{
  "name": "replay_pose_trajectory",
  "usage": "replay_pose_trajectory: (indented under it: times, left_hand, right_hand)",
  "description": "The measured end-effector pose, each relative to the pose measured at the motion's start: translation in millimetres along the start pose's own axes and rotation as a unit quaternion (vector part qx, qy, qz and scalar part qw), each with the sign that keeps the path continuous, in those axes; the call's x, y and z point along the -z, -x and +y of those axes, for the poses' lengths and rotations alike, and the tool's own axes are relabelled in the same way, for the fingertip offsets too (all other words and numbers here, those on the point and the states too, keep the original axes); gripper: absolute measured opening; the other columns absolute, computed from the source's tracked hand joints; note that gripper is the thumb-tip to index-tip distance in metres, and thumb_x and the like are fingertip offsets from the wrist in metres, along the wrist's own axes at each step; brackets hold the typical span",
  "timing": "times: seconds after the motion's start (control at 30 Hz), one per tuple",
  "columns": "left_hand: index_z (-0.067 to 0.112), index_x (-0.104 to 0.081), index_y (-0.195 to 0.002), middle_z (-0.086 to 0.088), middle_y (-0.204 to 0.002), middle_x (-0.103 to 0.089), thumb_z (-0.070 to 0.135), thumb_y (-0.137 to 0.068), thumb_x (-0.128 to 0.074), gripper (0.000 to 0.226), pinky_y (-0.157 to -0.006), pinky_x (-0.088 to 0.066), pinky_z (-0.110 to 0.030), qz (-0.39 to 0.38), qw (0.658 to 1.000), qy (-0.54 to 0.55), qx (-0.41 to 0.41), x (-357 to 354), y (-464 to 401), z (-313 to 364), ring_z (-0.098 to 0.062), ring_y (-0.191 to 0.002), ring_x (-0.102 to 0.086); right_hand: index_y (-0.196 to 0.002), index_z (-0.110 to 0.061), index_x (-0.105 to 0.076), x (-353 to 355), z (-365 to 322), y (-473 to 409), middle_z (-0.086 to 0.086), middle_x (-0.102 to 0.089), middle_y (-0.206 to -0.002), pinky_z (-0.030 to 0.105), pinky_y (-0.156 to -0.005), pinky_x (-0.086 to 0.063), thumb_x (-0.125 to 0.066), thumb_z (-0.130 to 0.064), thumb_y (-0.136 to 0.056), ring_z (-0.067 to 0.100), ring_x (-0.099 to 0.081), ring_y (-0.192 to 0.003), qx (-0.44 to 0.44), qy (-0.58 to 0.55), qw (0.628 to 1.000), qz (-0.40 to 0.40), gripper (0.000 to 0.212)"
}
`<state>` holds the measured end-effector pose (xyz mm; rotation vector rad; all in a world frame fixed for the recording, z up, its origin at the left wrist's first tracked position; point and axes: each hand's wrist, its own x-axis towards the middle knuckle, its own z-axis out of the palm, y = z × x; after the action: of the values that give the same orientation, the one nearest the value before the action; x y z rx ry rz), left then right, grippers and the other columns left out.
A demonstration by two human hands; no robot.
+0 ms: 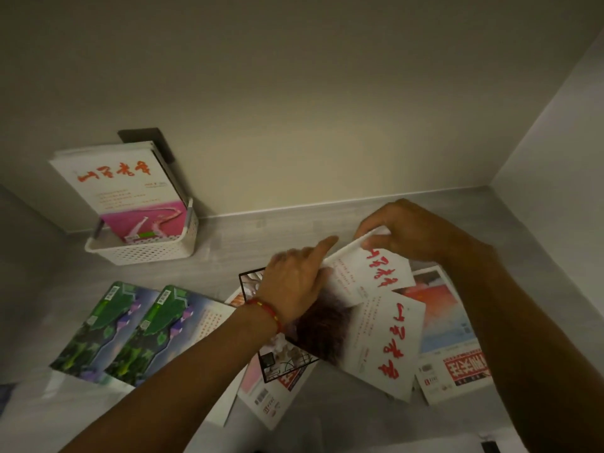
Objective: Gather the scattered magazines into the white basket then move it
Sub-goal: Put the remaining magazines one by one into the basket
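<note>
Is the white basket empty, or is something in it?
Not empty. The white basket holds magazines standing upright, leaning against the wall.

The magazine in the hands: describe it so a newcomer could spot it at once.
Right of the white basket, amid the floor pile, both hands lift one magazine. Unlike its flat look-alike just below, with the same red calligraphy, this one is tilted up off the pile.

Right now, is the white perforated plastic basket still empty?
No: the white perforated plastic basket already holds upright magazines with red lettering leaning against the wall.
</note>
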<state>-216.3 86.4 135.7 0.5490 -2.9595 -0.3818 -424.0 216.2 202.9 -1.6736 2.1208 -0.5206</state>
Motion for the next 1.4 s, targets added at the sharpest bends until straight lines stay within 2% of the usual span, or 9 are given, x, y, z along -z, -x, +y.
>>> replay_pose_trajectory:
  times: [0.1,0.3,0.43,0.57,0.77,0.9,1.0,1.13,1.4]
  left_hand:
    - [0.040,-0.044,-0.128,-0.010,-0.099,-0.073,0.035,-0.102,-0.041,0.027,-0.077,-0.057,-0.045,0.045,0.986,0.143,0.072,5.3,14.0,-17.4,-0.036,-0.087,-0.068]
    - [0.018,-0.063,-0.122,-0.003,-0.105,-0.070,0.015,-0.098,-0.055,0.025,-0.090,-0.052,-0.036,0.142,0.858,0.419,0.259,24.5,50.1,-96.2,-0.030,-0.106,-0.066]
    - [0.010,-0.062,-0.125,-0.009,-0.113,-0.069,0.007,-0.097,-0.056,0.028,-0.097,-0.051,-0.042,0.160,0.792,0.505,0.303,42.3,77.9,-153.0,-0.026,-0.104,-0.065]
    - [0.009,-0.058,-0.133,-0.012,-0.122,-0.070,0.008,-0.098,-0.055,0.035,-0.099,-0.053,-0.046,0.138,0.779,0.529,0.308,59.5,103.9,-213.6,-0.027,-0.109,-0.067]
    - [0.046,-0.056,-0.125,0.017,-0.116,-0.072,0.026,-0.099,-0.056,0.033,-0.077,-0.060,-0.024,0.154,0.786,0.546,0.245,89.9,125.0,-314.1,-0.007,-0.107,-0.069]
    - [0.022,-0.057,-0.121,-0.001,-0.121,-0.069,0.032,-0.097,-0.057,0.025,-0.091,-0.058,-0.047,0.233,0.822,0.466,0.229,119.5,116.0,-373.2,-0.021,-0.110,-0.067]
    - [0.016,-0.064,-0.108,-0.002,-0.107,-0.070,0.025,-0.097,-0.059,0.015,-0.084,-0.059,-0.045,0.290,0.852,0.374,0.221,146.6,97.3,-408.0,-0.024,-0.097,-0.068]
    - [0.011,-0.069,-0.115,-0.010,-0.113,-0.073,0.028,-0.097,-0.058,0.028,-0.076,-0.057,-0.029,0.288,0.872,0.318,0.237,160.1,77.6,-444.7,-0.022,-0.092,-0.068]
    - [0.005,-0.074,-0.107,-0.015,-0.103,-0.076,0.029,-0.095,-0.060,0.030,-0.091,-0.057,-0.047,0.222,0.838,0.373,0.329,125.5,57.2,-480.2,-0.031,-0.096,-0.071]
  right_hand:
    - [-0.107,-0.029,-0.073,-6.1,-15.6,-26.3,-0.013,-0.071,-0.100,0.020,-0.071,-0.050,-0.075,-0.031,-0.084,0.004,-0.066,-0.087,0.018,-0.045,0.996,0.076,0.023]
    - [-0.129,-0.027,-0.053,-68.5,-19.8,-66.2,-0.005,-0.061,-0.126,0.020,-0.080,-0.049,-0.059,-0.049,-0.092,0.006,-0.061,-0.099,-0.193,-0.289,0.894,0.282,0.043]
    - [-0.133,-0.019,-0.051,-160.7,-52.8,-94.5,0.014,-0.061,-0.131,0.052,-0.100,-0.050,-0.047,-0.066,-0.089,0.033,-0.062,-0.112,-0.317,-0.528,0.787,0.049,0.064]
    - [-0.129,-0.021,-0.049,-218.5,-112.9,-129.4,0.016,-0.067,-0.123,0.047,-0.085,-0.059,-0.052,-0.059,-0.092,0.034,-0.069,-0.105,-0.295,-0.634,0.715,-0.005,0.053]
    - [-0.123,-0.023,-0.059,-225.1,-180.5,-197.7,-0.002,-0.068,-0.124,0.040,-0.093,-0.056,-0.056,-0.024,-0.099,0.015,-0.066,-0.112,-0.136,-0.438,0.879,0.126,0.024]
    - [-0.112,-0.019,-0.065,-193.2,-223.1,-250.3,-0.001,-0.074,-0.104,0.023,-0.072,-0.059,-0.063,-0.030,-0.093,0.010,-0.071,-0.086,-0.067,-0.246,0.938,0.236,0.023]
    - [-0.102,-0.017,-0.069,-169.2,-246.9,-288.2,-0.003,-0.076,-0.094,0.004,-0.056,-0.046,-0.064,-0.033,-0.091,0.006,-0.067,-0.070,-0.042,-0.126,0.943,0.305,0.020]
    - [-0.104,-0.012,-0.072,-158.3,-261.1,-329.1,0.004,-0.077,-0.103,0.012,-0.062,-0.051,-0.062,-0.034,-0.093,0.013,-0.071,-0.080,-0.060,-0.068,0.940,0.329,0.027]
    - [-0.099,-0.011,-0.074,-194.6,-246.2,-372.0,0.004,-0.076,-0.103,0.017,-0.068,-0.052,-0.065,-0.034,-0.092,0.013,-0.069,-0.076,-0.172,-0.131,0.933,0.288,0.025]
